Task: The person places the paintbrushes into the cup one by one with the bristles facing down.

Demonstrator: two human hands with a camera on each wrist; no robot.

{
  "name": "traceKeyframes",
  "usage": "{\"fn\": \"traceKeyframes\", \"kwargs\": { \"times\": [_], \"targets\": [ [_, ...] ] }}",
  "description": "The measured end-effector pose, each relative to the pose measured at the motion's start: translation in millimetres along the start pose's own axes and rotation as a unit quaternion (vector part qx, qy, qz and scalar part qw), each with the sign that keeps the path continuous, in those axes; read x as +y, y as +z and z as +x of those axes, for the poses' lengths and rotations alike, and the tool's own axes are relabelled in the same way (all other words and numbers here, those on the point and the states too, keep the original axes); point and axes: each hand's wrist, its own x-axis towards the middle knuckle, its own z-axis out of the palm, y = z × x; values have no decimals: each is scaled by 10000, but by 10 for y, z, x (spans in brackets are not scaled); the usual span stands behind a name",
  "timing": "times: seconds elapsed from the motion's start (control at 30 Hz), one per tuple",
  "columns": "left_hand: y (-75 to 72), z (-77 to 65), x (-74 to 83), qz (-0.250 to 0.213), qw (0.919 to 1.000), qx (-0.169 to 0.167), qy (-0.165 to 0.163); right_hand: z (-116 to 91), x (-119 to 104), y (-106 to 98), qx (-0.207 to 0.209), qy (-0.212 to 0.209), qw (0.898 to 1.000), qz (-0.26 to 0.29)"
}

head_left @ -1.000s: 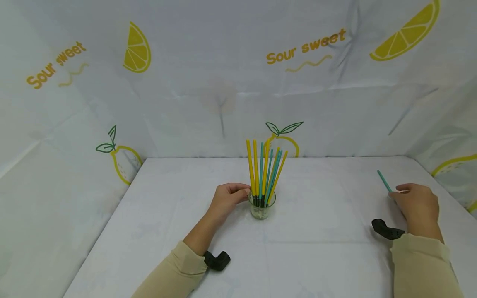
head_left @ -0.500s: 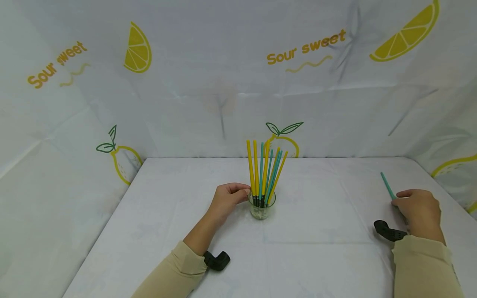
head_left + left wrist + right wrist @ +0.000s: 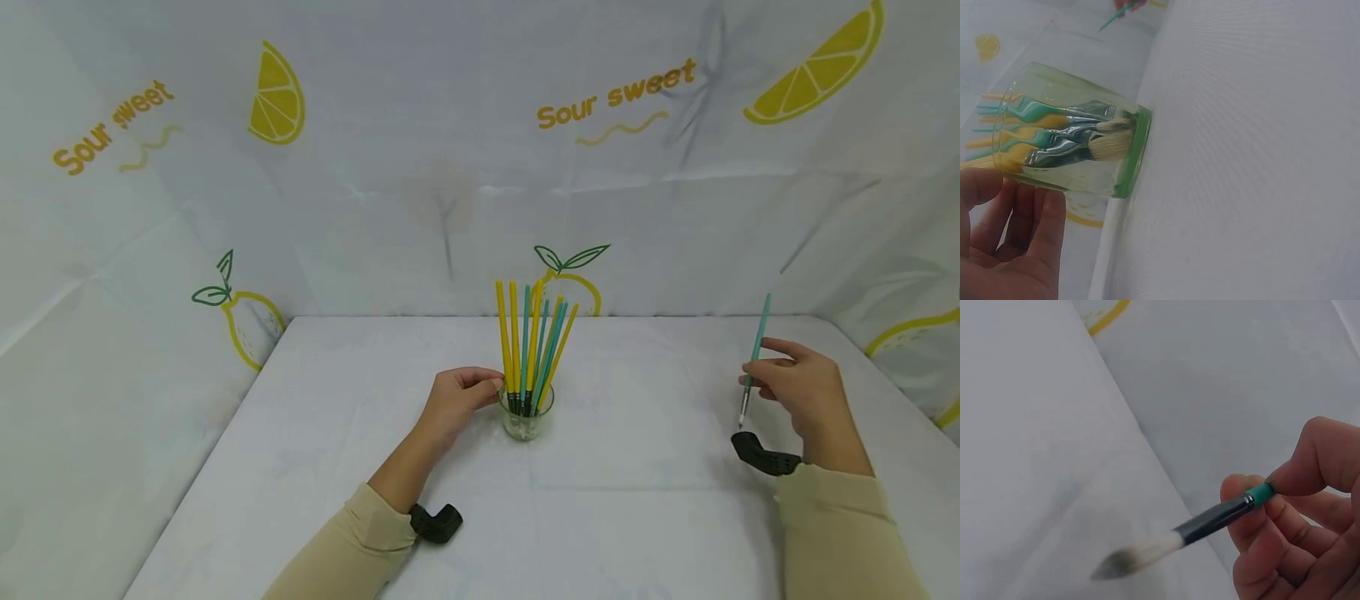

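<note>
A clear, green-tinted glass (image 3: 522, 429) stands upright on the table, holding several yellow and turquoise paintbrushes (image 3: 525, 350) with bristles down. My left hand (image 3: 457, 404) pinches its rim from the left. In the left wrist view, the thumb and fingers meet the glass (image 3: 1132, 156) near its mouth; some fingers lie partly behind it. Over the table's right side, my right hand (image 3: 806, 392) grips a turquoise paintbrush (image 3: 759, 329) between thumb and fingers, handle end up. The right wrist view shows its dark ferrule and pale, grey-tipped bristles (image 3: 1138, 559) pointing down, slightly blurred.
A white cloth covers the table (image 3: 622, 517). Behind it hangs a white backdrop (image 3: 375, 233) with lemon prints, meeting the table's back edge. Black wrist devices (image 3: 437, 525) sit at both sleeve cuffs.
The right hand has lifted the turquoise paintbrush off the table and turned it nearly upright, shifting slightly left. My left hand and the glass have stayed in place.
</note>
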Motion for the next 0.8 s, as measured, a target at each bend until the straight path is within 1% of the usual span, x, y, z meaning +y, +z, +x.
{"fn": "traceKeyframes", "kwargs": {
  "times": [0.03, 0.1, 0.17, 0.23, 0.27, 0.33, 0.43, 0.5, 0.53, 0.63, 0.73, 0.8],
  "targets": [
    [-1, -3, 4, -13, 10000, 0, 8, -13, -44, 46, -121, -161, 9994, 273],
    [-2, -4, 8, -16, 10000, -1, 23, -39, -133, 147, -361, -518, 9943, 863],
    [-2, -3, 9, 4, 10000, 1, 24, -72, -237, 261, -569, -810, 9856, 1374],
    [-3, 0, 8, 4, 10000, 4, 8, -119, -343, 386, -756, -1043, 9767, 1719],
    [-4, 4, 3, 7, 10000, -1, -1, -147, -399, 452, -802, -1143, 9743, 1768],
    [-8, 8, -4, 10, 10000, -11, -3, -211, -520, 599, -799, -1353, 9737, 1651],
    [-13, 9, -7, -5, 10000, -11, -5, -323, -695, 834, -661, -1757, 9743, 1247],
    [-13, 10, -6, 6, 10000, -3, -3, -413, -792, 981, -488, -2093, 9713, 1024],
    [-13, 11, -5, 8, 10000, 4, -6, -460, -835, 1048, -408, -2275, 9675, 1023],
    [-12, 10, -5, 29, 10000, 13, -1, -604, -940, 1209, -170, -2826, 9513, 1220],
    [-14, 6, -2, 31, 10000, -7, 5, -729, -1011, 1324, 23, -3256, 9356, 1363],
    [-15, 3, 1, 37, 10000, -22, 6, -789, -1035, 1390, 102, -3394, 9311, 1330]
  ]
}}
